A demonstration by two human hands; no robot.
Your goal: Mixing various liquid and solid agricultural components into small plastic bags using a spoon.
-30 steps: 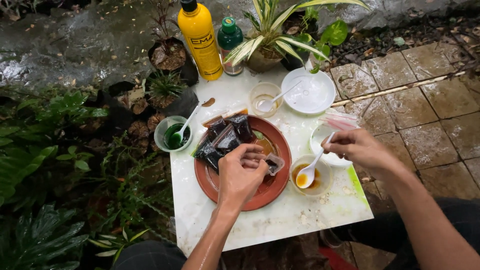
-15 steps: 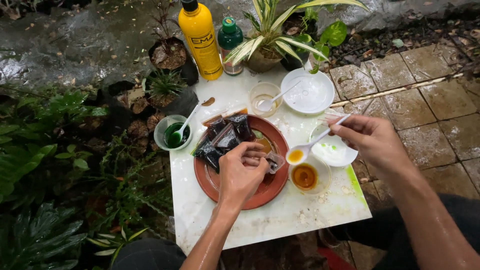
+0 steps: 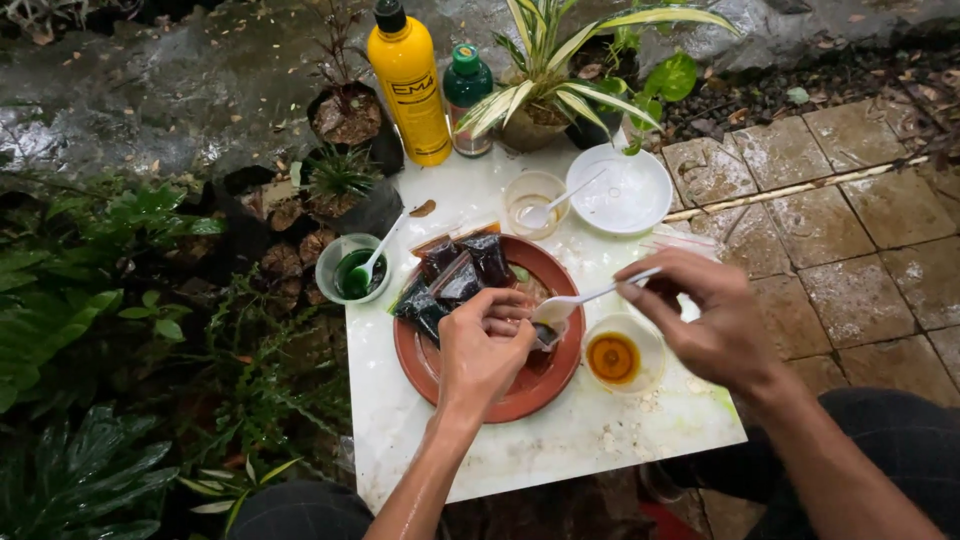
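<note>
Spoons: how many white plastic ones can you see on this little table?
4. One spoon in the right hand above the red plate; one in the green-liquid cup; one in the clear cup; one, faint, on the white dish.

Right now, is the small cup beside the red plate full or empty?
Partly full. The small cup holds a pool of amber liquid in its bottom, well below the rim, next to the red plate. The right hand holds a white spoon nearby.
</note>
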